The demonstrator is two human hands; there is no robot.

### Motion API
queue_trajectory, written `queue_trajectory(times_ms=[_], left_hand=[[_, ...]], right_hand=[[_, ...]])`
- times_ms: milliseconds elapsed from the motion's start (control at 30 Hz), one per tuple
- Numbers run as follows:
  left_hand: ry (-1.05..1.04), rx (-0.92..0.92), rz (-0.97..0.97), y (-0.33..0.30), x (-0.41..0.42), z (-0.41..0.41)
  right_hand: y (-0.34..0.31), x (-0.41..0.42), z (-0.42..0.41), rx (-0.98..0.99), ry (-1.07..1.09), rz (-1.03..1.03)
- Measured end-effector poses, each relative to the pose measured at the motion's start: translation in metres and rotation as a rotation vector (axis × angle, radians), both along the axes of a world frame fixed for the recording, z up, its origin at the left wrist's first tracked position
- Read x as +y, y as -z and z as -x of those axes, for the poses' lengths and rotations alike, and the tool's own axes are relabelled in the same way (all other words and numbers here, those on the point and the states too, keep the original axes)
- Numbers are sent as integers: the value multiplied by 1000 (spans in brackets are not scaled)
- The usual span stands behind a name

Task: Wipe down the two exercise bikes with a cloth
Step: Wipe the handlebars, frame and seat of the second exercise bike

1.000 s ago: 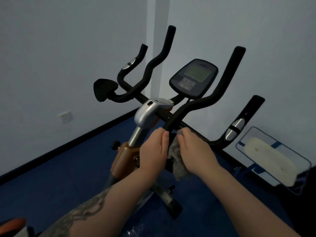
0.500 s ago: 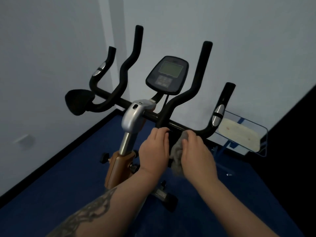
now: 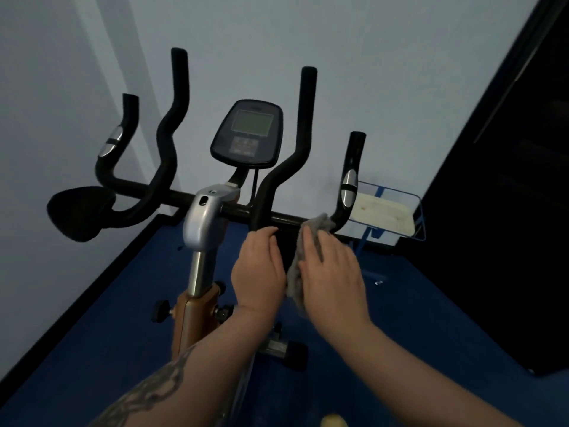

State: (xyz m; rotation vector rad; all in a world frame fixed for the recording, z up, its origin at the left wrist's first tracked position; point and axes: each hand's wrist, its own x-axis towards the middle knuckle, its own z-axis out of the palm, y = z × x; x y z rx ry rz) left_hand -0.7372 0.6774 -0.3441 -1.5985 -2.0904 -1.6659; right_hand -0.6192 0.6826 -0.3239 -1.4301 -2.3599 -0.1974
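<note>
Head view, from left to right: a black elbow pad (image 3: 78, 212) sits at the left end of the exercise bike (image 3: 203, 223), beside the curving black handlebars (image 3: 167, 131). A silver clamp housing (image 3: 204, 218) tops the steel post, which drops into an orange frame (image 3: 191, 315) with black knobs on either side. Above and slightly right of the clamp, the console (image 3: 248, 134) faces the camera, its screen grey-green and unlit.

Just right of the post, the left hand (image 3: 258, 269), on a tattooed forearm, curls its fingers round the base of the inner right handlebar upright where that meets the crossbar. Close beside it, the right hand (image 3: 331, 272) lies with fingers fairly straight and together, pressing the grey cloth (image 3: 300, 260) against a dark part of the bike below the crossbar; what exactly lies under the cloth cannot be told. The top of the cloth reaches the bend of the outer right grip (image 3: 351, 180), which carries a silver sensor plate.

Behind that grip, against the pale wall, stands a blue wire-framed rack (image 3: 420, 217) holding a cream-coloured pad. Blue floor (image 3: 92, 349) spreads below, and a dark panel (image 3: 508, 211) fills the right edge.
</note>
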Motion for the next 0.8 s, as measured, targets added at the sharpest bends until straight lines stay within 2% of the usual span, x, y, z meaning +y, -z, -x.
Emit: queue_trajectory(times_ms=[167, 333, 500, 633, 733, 800], left_hand=[[3, -48, 13, 0, 1, 0], [31, -21, 8, -2, -2, 3], [20, -28, -5, -4, -2, -2], [14, -33, -5, -4, -3, -2], [20, -32, -19, -5, -5, -2], [14, -33, -23, -4, -3, -2]], right_hand=[[-10, 15, 25, -28, -3, 119], [1, -10, 2, -35, -29, 55], [-6, 9, 21, -108, -15, 168], [-7, -1, 11, -20, -8, 186], [-2, -12, -3, -9, -15, 86], [-5, -2, 0, -17, -47, 129]])
